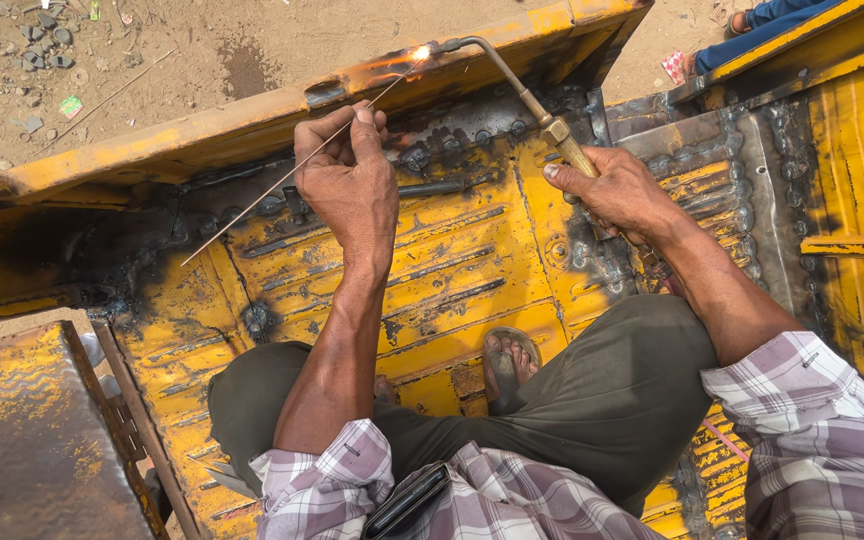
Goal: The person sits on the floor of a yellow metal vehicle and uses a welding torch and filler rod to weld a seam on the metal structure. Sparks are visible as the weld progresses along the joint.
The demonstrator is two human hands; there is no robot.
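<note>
Left hand [352, 185] pinches the filler rod [292, 172], right hand [617, 190] grips the torch [512, 85]; flame on the yellow panel edge [252, 120], seam only partly brazed, plenty left.

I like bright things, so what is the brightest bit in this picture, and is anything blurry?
In the head view, daylight is strong and even; the brightest spot is the small flame at the torch tip, held by the right hand, where the thin rod in the left hand meets it. The yellow metal looks sharp, and the edges bend slightly.
</note>
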